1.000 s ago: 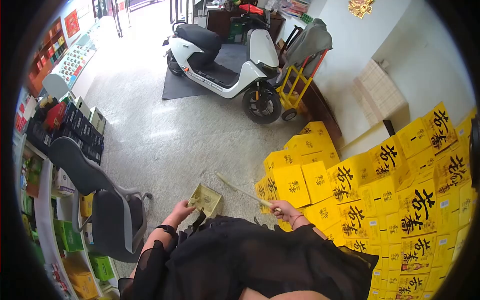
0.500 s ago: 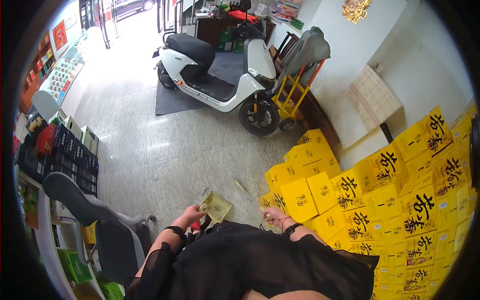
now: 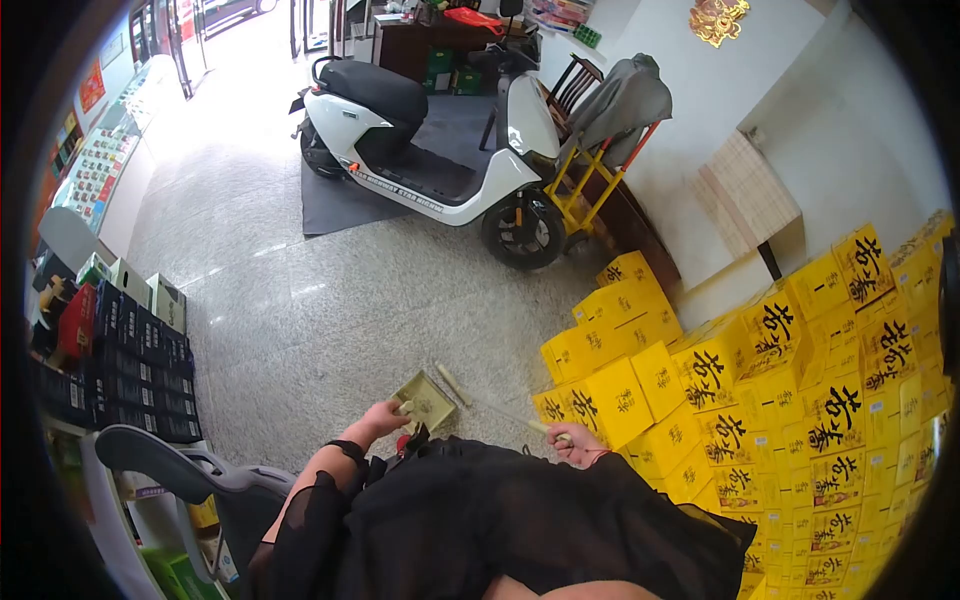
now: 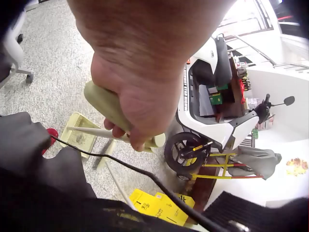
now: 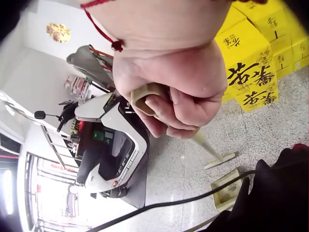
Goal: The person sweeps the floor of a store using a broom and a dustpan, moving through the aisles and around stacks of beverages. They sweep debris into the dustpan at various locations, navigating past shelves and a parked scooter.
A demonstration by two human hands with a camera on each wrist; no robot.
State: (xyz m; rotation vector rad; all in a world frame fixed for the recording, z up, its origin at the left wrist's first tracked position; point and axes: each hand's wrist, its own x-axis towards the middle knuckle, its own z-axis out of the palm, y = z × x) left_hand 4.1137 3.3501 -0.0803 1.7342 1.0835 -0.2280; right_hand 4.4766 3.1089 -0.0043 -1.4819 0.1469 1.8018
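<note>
My left hand grips the pale handle of a dustpan, its fingers curled round the grip in the left wrist view. Down on the speckled floor lies the yellowish dustpan, in front of my body. My right hand holds the hollow-ended handle of a broom, with the fingers wrapped about it. The broom's narrow pale head is down by the floor, right at the dustpan's right-hand edge. The right wrist view also has the broom head close beside the pan.
Stacked yellow boxes line the right side near my right hand. A white scooter stands ahead on a dark mat. On the left are a grey chair and stacked dark boxes. A yellow hand truck stands by the wall.
The broom head swung right, away from the dustpan, then came back left to the pan's edge. The head view turned slightly right. Both hands keep their grips.
</note>
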